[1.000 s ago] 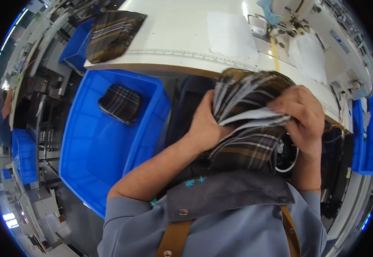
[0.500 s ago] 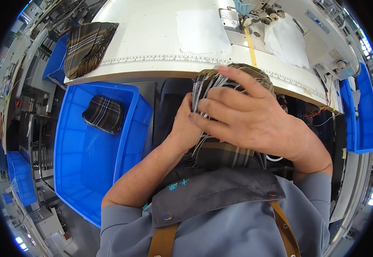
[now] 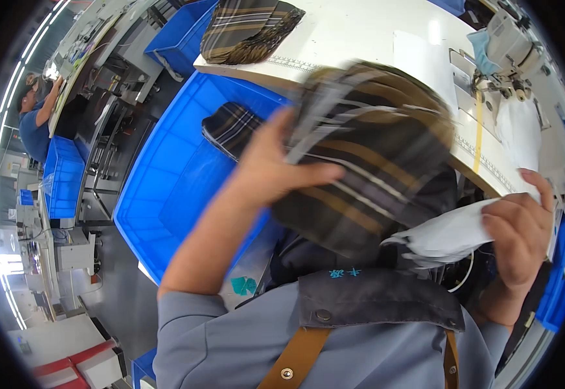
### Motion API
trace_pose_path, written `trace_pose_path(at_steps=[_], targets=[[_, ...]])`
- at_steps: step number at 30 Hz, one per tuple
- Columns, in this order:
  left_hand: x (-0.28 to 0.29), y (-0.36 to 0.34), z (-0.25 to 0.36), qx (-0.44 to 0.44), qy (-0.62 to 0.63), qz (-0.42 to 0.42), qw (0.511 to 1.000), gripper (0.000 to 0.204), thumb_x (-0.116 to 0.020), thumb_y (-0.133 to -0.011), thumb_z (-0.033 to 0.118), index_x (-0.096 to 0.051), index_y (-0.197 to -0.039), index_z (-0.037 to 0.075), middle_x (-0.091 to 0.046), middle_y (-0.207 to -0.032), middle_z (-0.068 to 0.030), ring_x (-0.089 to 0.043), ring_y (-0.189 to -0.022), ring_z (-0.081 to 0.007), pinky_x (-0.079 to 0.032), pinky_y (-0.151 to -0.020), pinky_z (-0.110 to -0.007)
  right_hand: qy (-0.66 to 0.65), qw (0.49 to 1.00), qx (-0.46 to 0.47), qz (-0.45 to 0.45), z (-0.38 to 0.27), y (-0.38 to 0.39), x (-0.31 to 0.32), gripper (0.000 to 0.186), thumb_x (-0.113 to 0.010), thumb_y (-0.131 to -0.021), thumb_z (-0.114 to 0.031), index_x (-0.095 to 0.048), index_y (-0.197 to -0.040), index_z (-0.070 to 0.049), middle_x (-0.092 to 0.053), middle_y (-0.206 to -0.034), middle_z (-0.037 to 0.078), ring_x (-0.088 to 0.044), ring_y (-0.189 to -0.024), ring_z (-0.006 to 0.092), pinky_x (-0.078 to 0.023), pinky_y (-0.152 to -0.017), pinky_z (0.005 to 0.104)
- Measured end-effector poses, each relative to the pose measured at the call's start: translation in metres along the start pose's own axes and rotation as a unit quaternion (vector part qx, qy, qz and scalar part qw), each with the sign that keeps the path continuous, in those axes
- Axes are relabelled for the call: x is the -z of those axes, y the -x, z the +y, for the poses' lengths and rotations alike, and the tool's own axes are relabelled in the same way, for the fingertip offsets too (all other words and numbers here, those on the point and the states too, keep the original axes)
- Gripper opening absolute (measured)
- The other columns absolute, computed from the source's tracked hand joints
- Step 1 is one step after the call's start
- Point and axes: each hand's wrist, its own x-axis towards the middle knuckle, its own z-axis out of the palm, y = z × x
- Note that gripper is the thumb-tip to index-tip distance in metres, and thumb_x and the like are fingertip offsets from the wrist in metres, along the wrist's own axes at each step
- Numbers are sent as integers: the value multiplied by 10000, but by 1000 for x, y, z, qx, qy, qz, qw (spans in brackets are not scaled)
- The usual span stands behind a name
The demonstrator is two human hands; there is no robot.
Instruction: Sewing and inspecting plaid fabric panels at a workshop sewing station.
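Meanwhile left hand (image 3: 276, 172) gripped the plaid fabric bundle (image 3: 366, 155) lifted above the blue bin (image 3: 165, 188), w/ right hand (image 3: 519, 223) pinching 1 white lining piece (image 3: 447, 236), apparently to peel it apart

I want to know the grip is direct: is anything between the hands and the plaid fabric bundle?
Left hand grips the plaid bundle directly. Right hand holds a white piece at the bundle's lower edge, so that lies between it and the plaid.

Grey floor (image 3: 110, 305), white worktable (image 3: 366, 32)
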Motion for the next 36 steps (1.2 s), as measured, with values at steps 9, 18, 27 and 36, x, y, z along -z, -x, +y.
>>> trace_pose_path(at_steps=[9,18,27,36], targets=[[204,-11,71,-18,-490,-112,864,739,-863,-492,80,-640,-1196,46,-698,-1023,-61,-652,-958,-191,-500,-920,-327,-115,989,-93,4,30,50,-30,172,-700,-776,-55,-585,-904,-59,-649,-758,59,-637,-700,237,-482,-962,509],[171,-175,-11,137,-651,-399,631,864,-935,-471,116,-634,-1281,115,-697,-1199,-125,-633,-1168,-305,-503,-982,-388,-170,979,-111,-27,12,39,-61,207,-745,-727,-86,-604,-876,-61,-642,-764,55,-623,-704,252,-519,-847,456],[173,-203,-73,100,-723,-384,566,1014,-917,-528,79,-524,-1453,216,-585,-1419,-87,-513,-1342,-313,-393,-1128,-459,-206,956,-201,-53,16,41,-82,242,-770,-703,-78,-591,-865,-62,-643,-750,52,-618,-704,252,-519,-821,443],[188,-127,-116,-112,-660,48,741,656,-801,-727,224,-596,-1347,157,-589,-1404,-106,-522,-1300,-327,-373,-1101,-459,-225,952,-200,-64,37,22,-108,255,-772,-696,-71,-580,-864,-64,-646,-758,56,-616,-723,261,-522,-814,442]])
